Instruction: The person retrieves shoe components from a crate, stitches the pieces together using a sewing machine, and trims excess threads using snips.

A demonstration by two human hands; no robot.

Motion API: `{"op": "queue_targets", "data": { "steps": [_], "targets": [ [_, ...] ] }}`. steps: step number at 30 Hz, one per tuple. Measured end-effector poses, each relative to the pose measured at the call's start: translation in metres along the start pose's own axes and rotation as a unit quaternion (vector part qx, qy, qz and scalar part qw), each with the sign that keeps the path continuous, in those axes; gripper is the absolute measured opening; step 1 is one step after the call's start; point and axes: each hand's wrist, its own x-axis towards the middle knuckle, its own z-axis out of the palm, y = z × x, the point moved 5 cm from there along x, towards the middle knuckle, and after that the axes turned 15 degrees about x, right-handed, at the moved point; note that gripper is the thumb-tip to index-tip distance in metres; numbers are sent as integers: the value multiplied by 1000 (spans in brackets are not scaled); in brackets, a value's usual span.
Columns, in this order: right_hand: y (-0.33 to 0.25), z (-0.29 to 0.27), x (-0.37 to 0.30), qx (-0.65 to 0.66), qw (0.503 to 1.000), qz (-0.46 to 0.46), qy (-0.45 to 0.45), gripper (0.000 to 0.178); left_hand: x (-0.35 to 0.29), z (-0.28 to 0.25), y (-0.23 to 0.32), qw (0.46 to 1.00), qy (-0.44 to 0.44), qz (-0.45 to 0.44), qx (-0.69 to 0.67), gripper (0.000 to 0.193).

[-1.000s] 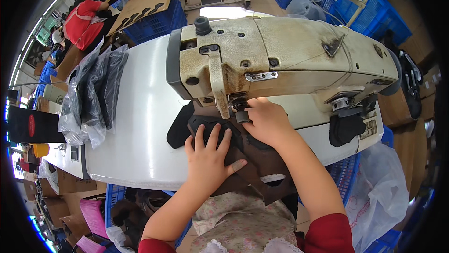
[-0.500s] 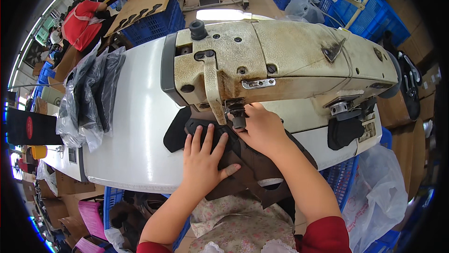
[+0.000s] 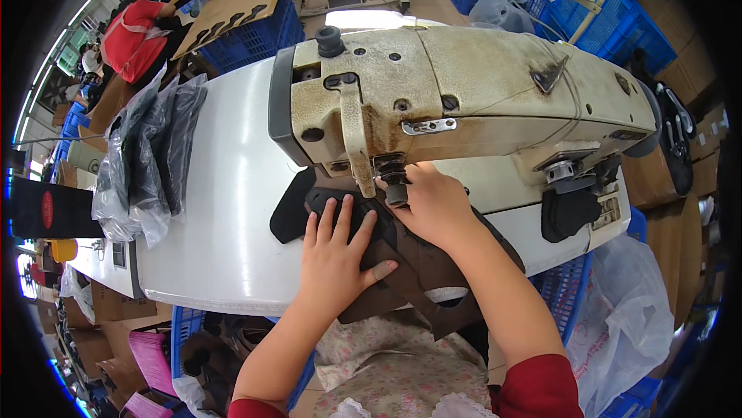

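A worn cream sewing machine (image 3: 495,101) stands over a white table. Beneath its needle end lies a dark brown piece of flat, leather-like material (image 3: 390,279), its near part hanging over the table's front edge. My left hand (image 3: 336,259) rests flat on it, fingers spread, the fingertips on a black patch (image 3: 318,200). Beside the needle area, my right hand (image 3: 434,209) bends its fingers closed at the brown piece; the machine's black knob (image 3: 396,194) partly hides the fingertips. Another black piece (image 3: 287,213) sticks out to the left of the work.
Plastic-wrapped dark pieces (image 3: 147,163) lie at the table's left. A small black stack (image 3: 570,215) sits by the machine's right base. Blue crates (image 3: 564,290) and a clear plastic bag (image 3: 626,325) stand below right. A person in red (image 3: 139,39) works far left.
The view has shifted slightly. More brown material shows beyond my left fingertips, and the black piece at the left has moved a little away from me. Both hands keep nearly the same pose.
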Motion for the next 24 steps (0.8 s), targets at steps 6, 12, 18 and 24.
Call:
{"op": "queue_targets", "data": {
  "steps": [6, 12, 18, 24],
  "targets": [
    [7, 5, 2, -9, 999, -41, 10, 29, 4, 2, 0, 1000, 11, 1, 6, 74],
    [5, 1, 7, 9, 1000, 10, -5, 27, 8, 4, -5, 1000, 16, -2, 5, 74],
    [5, 1, 7, 15, 1000, 16, -9, 31, 8, 4, -5, 1000, 11, -4, 3, 73],
    [1, -3, 8, 36, 999, 18, 8, 38, 7, 5, -7, 1000, 6, -8, -17, 74]
  ]
}}
